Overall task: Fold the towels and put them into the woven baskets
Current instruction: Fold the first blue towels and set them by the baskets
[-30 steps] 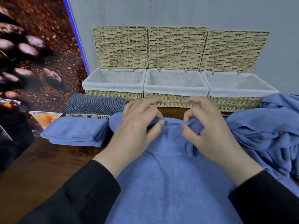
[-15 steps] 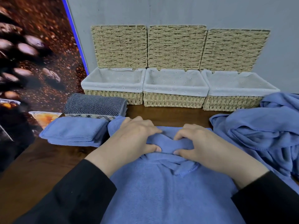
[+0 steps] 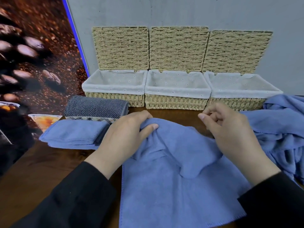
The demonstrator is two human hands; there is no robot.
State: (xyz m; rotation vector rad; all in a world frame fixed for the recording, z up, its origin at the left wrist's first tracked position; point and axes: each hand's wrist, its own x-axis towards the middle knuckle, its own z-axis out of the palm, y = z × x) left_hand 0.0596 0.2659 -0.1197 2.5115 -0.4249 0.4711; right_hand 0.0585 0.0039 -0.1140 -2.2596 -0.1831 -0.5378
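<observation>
Three woven baskets sit in a row at the back of the brown bench [image 3: 41, 170], w/ their lids up vs the grey wall. The left basket [image 3: 115, 100], the middle basket [image 3: 176, 103] & the right basket [image 3: 235, 103] each have a white cloth lining, & only the lining shows inside each one. In front of them a blue towel [image 3: 172, 186] lies spread on the bench, w/ its far edge bunched up. The left hand [image 3: 121, 137] grips that bunched far edge, thumb on top & fingers curled over the cloth. The right hand [image 3: 230, 134] is just beside it w/ fingers curled, its palm side down on the towel; can't tell if it pinches any cloth. Both arms wear black sleeves [image 3: 65, 203]. On the left a folded blue towel [image 3: 74, 134] lies flat on the bench, & a folded grey towel [image 3: 95, 108] sits right behind it, close to the left basket. On the right a heap of loose blue towels [image 3: 279, 129] lies crumpled, touching the front of the right basket. A poster w/ coffee beans [image 3: 32, 55] stands at the left
</observation>
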